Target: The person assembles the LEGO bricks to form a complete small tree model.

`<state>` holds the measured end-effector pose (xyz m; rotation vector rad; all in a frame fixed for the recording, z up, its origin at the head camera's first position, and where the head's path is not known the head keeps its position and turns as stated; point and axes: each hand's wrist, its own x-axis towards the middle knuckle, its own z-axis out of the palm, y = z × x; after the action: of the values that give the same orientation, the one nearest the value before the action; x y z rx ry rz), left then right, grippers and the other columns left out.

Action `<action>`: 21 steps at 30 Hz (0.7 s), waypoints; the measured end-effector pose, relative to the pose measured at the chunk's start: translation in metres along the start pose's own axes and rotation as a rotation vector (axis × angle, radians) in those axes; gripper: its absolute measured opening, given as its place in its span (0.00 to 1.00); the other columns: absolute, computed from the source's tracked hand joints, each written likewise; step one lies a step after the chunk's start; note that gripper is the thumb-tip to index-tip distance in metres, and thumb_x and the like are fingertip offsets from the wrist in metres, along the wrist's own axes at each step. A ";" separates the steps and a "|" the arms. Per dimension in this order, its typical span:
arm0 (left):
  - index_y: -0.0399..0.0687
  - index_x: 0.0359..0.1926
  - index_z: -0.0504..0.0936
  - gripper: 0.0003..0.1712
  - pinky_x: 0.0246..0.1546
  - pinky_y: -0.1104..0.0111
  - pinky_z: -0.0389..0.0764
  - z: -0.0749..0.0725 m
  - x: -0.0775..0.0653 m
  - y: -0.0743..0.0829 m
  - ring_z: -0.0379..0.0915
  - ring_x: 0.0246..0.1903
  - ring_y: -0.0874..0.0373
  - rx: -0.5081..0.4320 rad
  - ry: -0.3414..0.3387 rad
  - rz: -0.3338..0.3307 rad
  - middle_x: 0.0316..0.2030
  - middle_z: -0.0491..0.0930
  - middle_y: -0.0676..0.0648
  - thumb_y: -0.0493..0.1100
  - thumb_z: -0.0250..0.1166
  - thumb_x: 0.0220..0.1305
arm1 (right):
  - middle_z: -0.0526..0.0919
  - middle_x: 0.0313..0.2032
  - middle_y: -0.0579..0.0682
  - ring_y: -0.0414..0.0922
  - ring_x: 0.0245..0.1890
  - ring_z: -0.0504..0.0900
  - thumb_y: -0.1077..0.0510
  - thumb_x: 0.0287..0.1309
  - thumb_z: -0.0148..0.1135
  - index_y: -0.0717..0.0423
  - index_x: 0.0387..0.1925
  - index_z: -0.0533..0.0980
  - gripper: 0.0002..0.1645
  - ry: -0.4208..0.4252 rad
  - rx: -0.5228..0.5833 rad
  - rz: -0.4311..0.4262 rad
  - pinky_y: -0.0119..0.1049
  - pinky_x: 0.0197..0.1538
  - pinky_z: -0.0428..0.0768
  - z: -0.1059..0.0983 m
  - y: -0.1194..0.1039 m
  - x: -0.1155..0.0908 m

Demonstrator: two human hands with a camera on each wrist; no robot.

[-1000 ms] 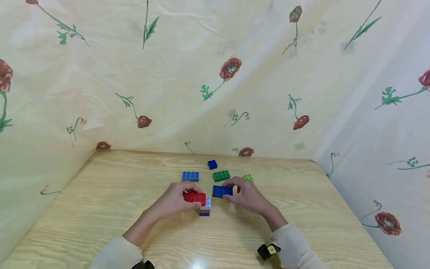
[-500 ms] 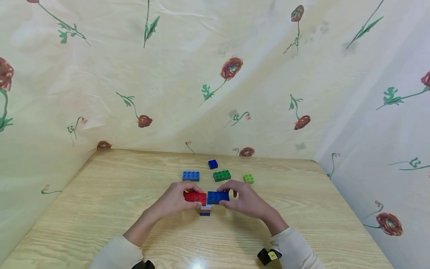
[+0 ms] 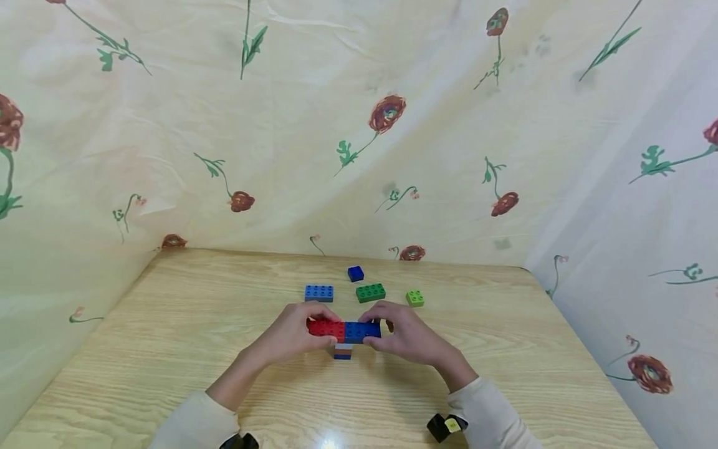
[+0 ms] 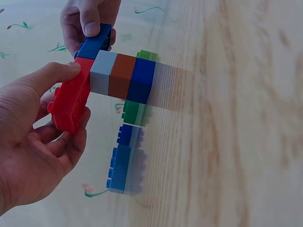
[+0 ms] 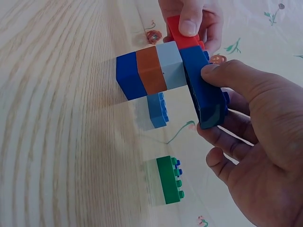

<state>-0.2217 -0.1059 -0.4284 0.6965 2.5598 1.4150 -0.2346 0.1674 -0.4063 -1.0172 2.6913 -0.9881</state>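
Note:
My left hand (image 3: 297, 333) pinches a long red toy brick (image 4: 71, 101) between thumb and fingers. In my right hand (image 3: 408, 335) is a dark blue brick (image 5: 203, 87) of like length, with the thumb on its near side. The two bricks lie end to end on top of a small stack, one reaching out to each side. That stack has a pale blue-white brick (image 4: 102, 72) on top, an orange-brown brick (image 4: 121, 75) in the middle and a blue brick (image 4: 141, 80) at the bottom, standing on the table. In the right wrist view the dark blue brick tilts slightly against the white one.
Behind the hands on the wooden table (image 3: 168, 349) lie a lighter blue brick (image 3: 319, 294), a green brick (image 3: 371, 293), a small dark blue brick (image 3: 356, 274) and a small lime green brick (image 3: 415, 298). A flowered cloth (image 3: 280, 125) hangs at the back and sides.
My right hand has brought the dark blue brick left and toward me, onto the stack beside the red brick. The left hand has stayed in place, holding the red brick.

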 end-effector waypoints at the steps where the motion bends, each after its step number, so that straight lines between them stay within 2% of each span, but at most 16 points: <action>1: 0.57 0.49 0.86 0.14 0.43 0.73 0.82 0.000 0.000 0.000 0.77 0.44 0.57 0.001 0.002 0.001 0.46 0.83 0.52 0.46 0.75 0.63 | 0.85 0.47 0.41 0.49 0.42 0.78 0.50 0.62 0.73 0.46 0.52 0.84 0.17 -0.003 -0.002 0.000 0.29 0.40 0.76 0.000 0.000 0.000; 11: 0.56 0.50 0.86 0.14 0.45 0.70 0.84 0.001 0.001 0.000 0.78 0.46 0.57 0.003 0.005 0.001 0.48 0.84 0.51 0.46 0.75 0.63 | 0.86 0.47 0.41 0.42 0.41 0.76 0.50 0.61 0.74 0.44 0.50 0.85 0.16 -0.008 -0.036 0.007 0.29 0.39 0.75 -0.002 -0.003 0.002; 16: 0.57 0.51 0.86 0.16 0.47 0.68 0.85 0.000 0.000 0.000 0.78 0.47 0.56 0.008 0.000 -0.005 0.49 0.84 0.51 0.47 0.75 0.63 | 0.86 0.47 0.41 0.43 0.41 0.77 0.50 0.60 0.75 0.44 0.50 0.85 0.17 -0.004 -0.037 0.019 0.29 0.39 0.75 -0.001 -0.002 0.001; 21: 0.59 0.52 0.86 0.17 0.45 0.71 0.82 -0.003 -0.002 0.002 0.76 0.46 0.57 0.017 -0.010 -0.022 0.48 0.84 0.53 0.48 0.75 0.63 | 0.86 0.47 0.40 0.44 0.42 0.78 0.50 0.60 0.75 0.43 0.51 0.85 0.17 -0.004 -0.039 0.024 0.29 0.40 0.76 0.000 0.000 0.001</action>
<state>-0.2201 -0.1085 -0.4257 0.6740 2.5667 1.3814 -0.2353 0.1666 -0.4058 -0.9907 2.7235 -0.9322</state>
